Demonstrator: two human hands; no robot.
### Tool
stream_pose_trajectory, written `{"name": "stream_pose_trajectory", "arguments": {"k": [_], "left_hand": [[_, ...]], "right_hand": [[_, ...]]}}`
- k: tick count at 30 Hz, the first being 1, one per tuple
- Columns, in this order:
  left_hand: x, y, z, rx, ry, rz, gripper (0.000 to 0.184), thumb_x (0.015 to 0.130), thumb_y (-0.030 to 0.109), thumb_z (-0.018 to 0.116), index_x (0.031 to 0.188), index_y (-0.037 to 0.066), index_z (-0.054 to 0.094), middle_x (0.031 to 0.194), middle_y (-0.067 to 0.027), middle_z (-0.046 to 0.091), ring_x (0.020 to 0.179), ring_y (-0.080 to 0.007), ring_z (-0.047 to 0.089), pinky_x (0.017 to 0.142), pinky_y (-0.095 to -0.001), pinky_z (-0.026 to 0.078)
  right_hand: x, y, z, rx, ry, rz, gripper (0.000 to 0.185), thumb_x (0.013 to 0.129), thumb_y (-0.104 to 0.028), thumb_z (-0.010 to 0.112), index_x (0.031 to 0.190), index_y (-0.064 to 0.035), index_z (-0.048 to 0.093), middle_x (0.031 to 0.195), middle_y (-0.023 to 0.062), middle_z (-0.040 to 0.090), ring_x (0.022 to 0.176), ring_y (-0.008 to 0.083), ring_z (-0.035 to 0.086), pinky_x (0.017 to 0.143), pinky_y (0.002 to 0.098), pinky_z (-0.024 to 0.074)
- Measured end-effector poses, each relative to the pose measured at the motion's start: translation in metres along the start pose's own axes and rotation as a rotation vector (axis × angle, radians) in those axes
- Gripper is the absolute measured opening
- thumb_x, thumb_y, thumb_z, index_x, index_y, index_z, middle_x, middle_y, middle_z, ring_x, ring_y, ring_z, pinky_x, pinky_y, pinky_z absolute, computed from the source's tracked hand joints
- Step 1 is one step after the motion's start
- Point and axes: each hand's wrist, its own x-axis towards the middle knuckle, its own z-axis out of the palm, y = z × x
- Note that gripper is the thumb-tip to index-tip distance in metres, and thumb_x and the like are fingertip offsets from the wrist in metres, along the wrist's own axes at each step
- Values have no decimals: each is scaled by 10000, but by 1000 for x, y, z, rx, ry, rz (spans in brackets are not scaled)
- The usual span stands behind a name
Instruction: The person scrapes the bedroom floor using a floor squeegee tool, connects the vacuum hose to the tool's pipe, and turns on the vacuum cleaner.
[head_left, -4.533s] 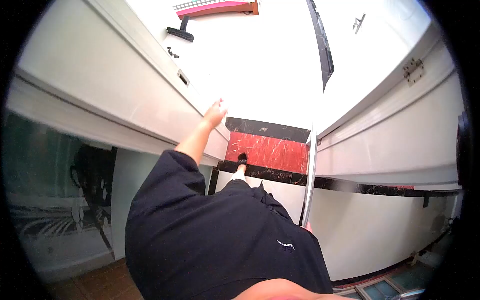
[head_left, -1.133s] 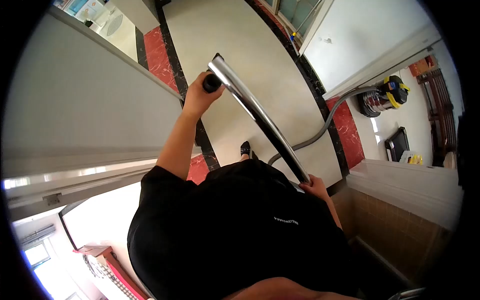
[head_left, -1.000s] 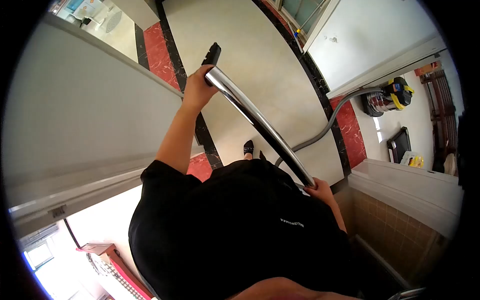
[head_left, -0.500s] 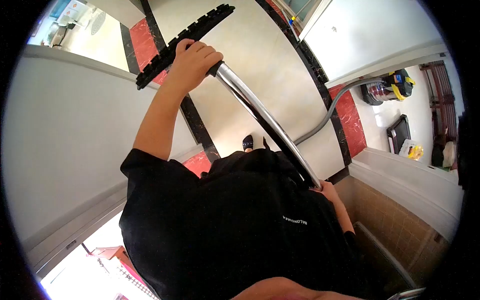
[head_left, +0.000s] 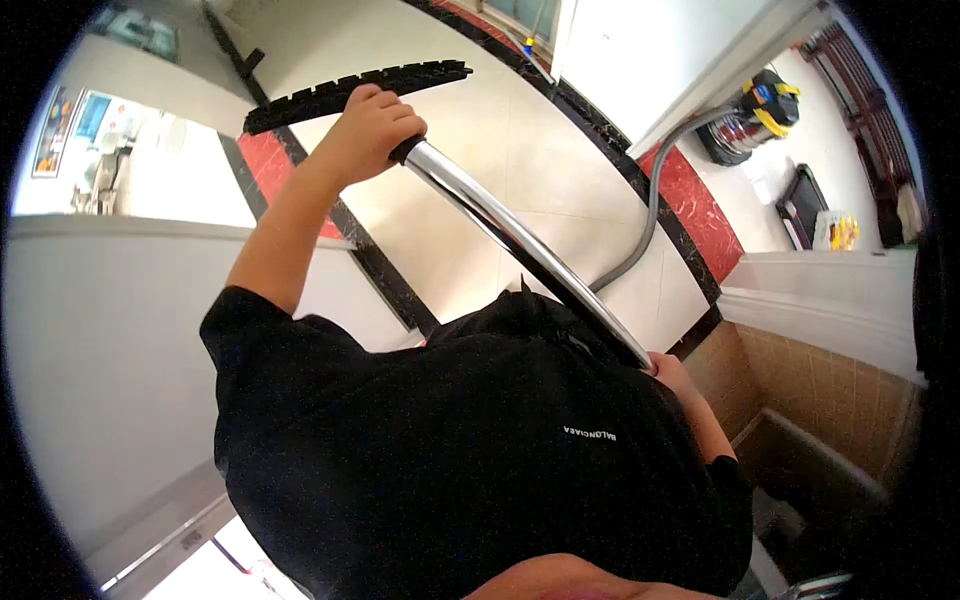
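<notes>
A shiny metal vacuum wand (head_left: 520,237) slants across the front of my black shirt. My left hand (head_left: 365,135) is closed around its far end, at the black neck by the wide floor nozzle (head_left: 360,92). That nozzle is black with a notched edge and is held up off the pale floor. At the wand's near end, by my waist, my right hand (head_left: 677,382) grips the tube; its fingers are partly hidden. A grey hose (head_left: 652,210) runs from behind the wand to a vacuum cleaner (head_left: 745,120) beyond the doorway at right.
Pale floor tiles (head_left: 480,200) have black and red stone borders. A white door (head_left: 640,70) stands at upper right, and a white wall panel (head_left: 120,340) lies close on my left. Past the right doorway, a black tray-like object (head_left: 800,207) sits near the vacuum cleaner.
The nozzle has turned to lie flatter across the view, its right end lower. My left hand has shifted slightly left with the wand. The surroundings have shifted as my head turned.
</notes>
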Motion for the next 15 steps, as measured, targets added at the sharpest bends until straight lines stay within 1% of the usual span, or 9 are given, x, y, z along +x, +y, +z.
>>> {"name": "stream_pose_trajectory", "arguments": {"k": [1, 3, 6, 7, 9, 10, 12, 13, 15], "left_hand": [[3, 0, 5, -59, 73, -56, 204, 657, 56, 643, 812, 166, 567, 800, 33, 575, 871, -171, 533, 868, -377, 328], [5, 1, 10, -40, 93, -26, 203, 664, 55, 633, 818, 174, 575, 795, 39, 577, 867, -165, 534, 859, -384, 316], [9, -1, 15, -45, 43, 11, 197, 680, 53, 623, 826, 176, 577, 794, 40, 578, 877, -159, 534, 853, -374, 315], [8, 0, 17, -35, 77, 37, 198, 680, 54, 620, 828, 177, 575, 800, 40, 579, 880, -158, 534, 857, -377, 314], [9, 0, 19, -26, 119, 67, 198, 681, 54, 617, 830, 178, 574, 806, 39, 579, 883, -156, 534, 862, -379, 313], [10, 3, 18, -14, 226, 25, 198, 680, 58, 614, 833, 176, 571, 811, 39, 578, 881, -156, 533, 868, -378, 314], [17, 9, 13, 8, 384, -23, 193, 673, 71, 609, 835, 164, 560, 823, 40, 574, 880, -165, 531, 879, -367, 321], [18, 6, 11, 6, 388, -27, 193, 673, 71, 609, 835, 164, 560, 823, 40, 574, 880, -165, 531, 879, -367, 321], [23, -3, 8, -28, 259, 98, 218, 670, 73, 639, 850, 161, 554, 865, 22, 593, 932, -180, 541, 870, -370, 314]], "right_hand": [[-2, -4, 3, 16, 17, 11, 360, 689, -332, 670, 777, -1, 558, 636, 175, 529, 565, 253, 506, 575, 373, 413], [-14, -33, 5, -43, 73, 59, 323, 716, -316, 658, 756, -12, 559, 630, 173, 523, 543, 261, 502, 553, 390, 392], [-16, -12, 25, -30, 29, 31, 271, 767, -286, 609, 783, -18, 573, 642, 157, 553, 562, 254, 539, 573, 385, 409], [-18, -6, 34, -22, 30, 39, 271, 767, -286, 609, 783, -18, 573, 642, 157, 553, 562, 254, 539, 573, 385, 409], [-18, -19, 37, 700, -194, 484, 232, 802, -227, 552, 856, -5, 595, 725, 119, 617, 658, 233, 585, 635, 352, 439], [-18, -15, 41, 699, -189, 485, 232, 802, -227, 552, 856, -5, 595, 725, 119, 617, 658, 233, 585, 635, 352, 439], [-17, -7, 45, 311, -385, 2, 273, 816, -208, 533, 940, 25, 602, 844, 86, 647, 755, 218, 598, 721, 332, 454], [-19, -5, 47, 271, -384, -71, 275, 816, -206, 534, 946, 25, 601, 854, 87, 647, 763, 219, 599, 726, 332, 454], [-23, -5, 49, 280, -348, -75, 277, 815, -203, 534, 958, 25, 600, 874, 91, 648, 779, 221, 601, 738, 333, 453]]}}
